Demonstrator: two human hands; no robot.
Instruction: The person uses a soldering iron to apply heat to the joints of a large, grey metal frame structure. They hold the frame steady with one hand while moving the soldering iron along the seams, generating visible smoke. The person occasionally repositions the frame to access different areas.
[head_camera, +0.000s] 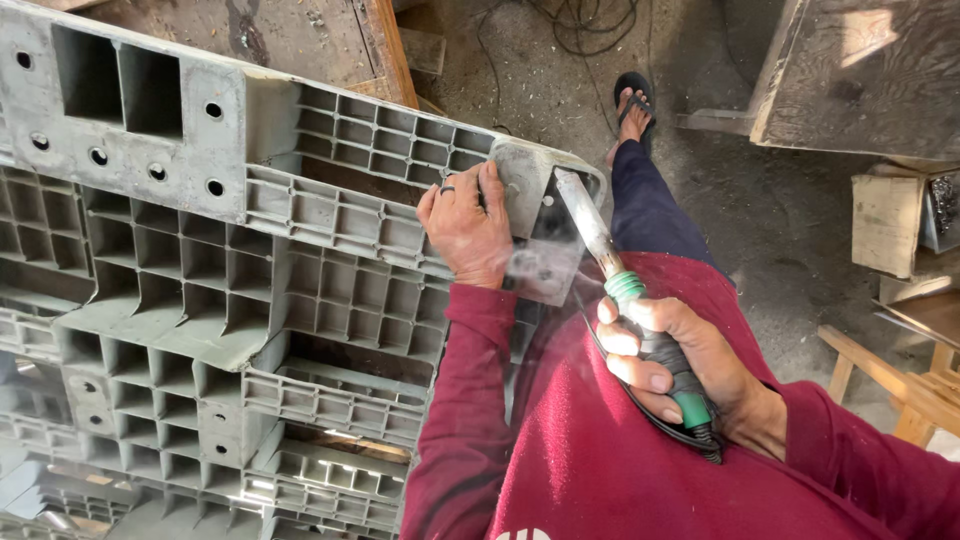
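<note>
— While smoke curls off the corner of the grey plastic pallet (200, 290), what do we see the hands doing?

— We see the left hand (465, 228) lying flat on the pallet's ribbed face near its far right corner, fingers (485, 190) pressed together and pointing toward the corner block (530, 200), a dark ring on one of them. The right hand (665, 355) is wrapped in a full fist around the black and green grip of a heating iron (620, 290), thumb on top.

— Which way does the tool lie from that hand?

— We read its long axis as a diagonal: from the fist near the person's chest it runs up and to the left, and its flat metal blade (582, 215) meets the pallet's corner block just beside the left fingertips. The left hand is the nearer one to the contact spot; the right holds back at the handle end, with a black cord (640, 405) trailing under the wrist.

— And the pallet itself?

— We see it tilted up on edge against the person in the maroon sleeve (455, 420), its underside a grid of open cells and ribs, with round holes along the far left corner. The corner block looks scuffed and darkened, and a thin haze hangs over it.

— Anything else around?

— We note a dusty concrete floor (760, 230), a foot in a black sandal (632, 105) beyond the pallet's right edge, loose cables (570, 25), and wooden pieces (890, 370) to the right.
</note>
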